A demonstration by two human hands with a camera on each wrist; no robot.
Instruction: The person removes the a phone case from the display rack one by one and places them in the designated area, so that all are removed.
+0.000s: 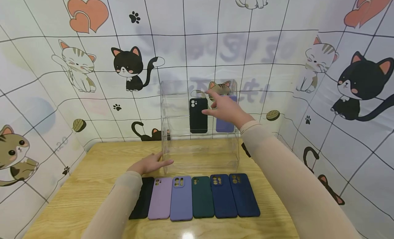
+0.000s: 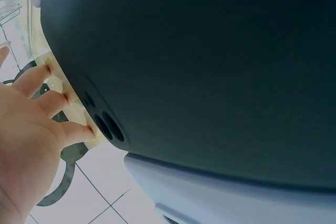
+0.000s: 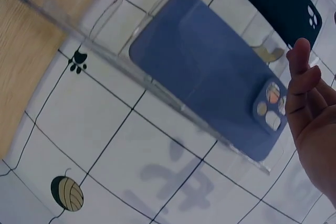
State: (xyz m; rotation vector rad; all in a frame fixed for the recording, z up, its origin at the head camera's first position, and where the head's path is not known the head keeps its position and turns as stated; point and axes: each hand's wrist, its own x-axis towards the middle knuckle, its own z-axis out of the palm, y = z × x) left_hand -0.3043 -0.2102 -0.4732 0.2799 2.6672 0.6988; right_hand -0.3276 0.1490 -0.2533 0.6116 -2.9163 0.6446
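Left hand (image 1: 149,163): flat on the table (image 1: 77,198), fingers straight, touching the clear rack (image 1: 200,153) at its 7 o'clock corner.
Right hand (image 1: 226,109): fingers relaxed, holding nothing, before the periwinkle case (image 3: 210,72).
Right wrist view only: the periwinkle case's camera cutout, leaning behind the shelf lip.
Room: bare wood at 9 o'clock.

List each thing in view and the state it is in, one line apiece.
Clear acrylic rack: upright on table.
Black phone case: standing in rack.
Periwinkle phone case: standing in rack.
Six phone cases: flat, in a row.
Left hand: open, touching rack.
Right hand: open, at rack.
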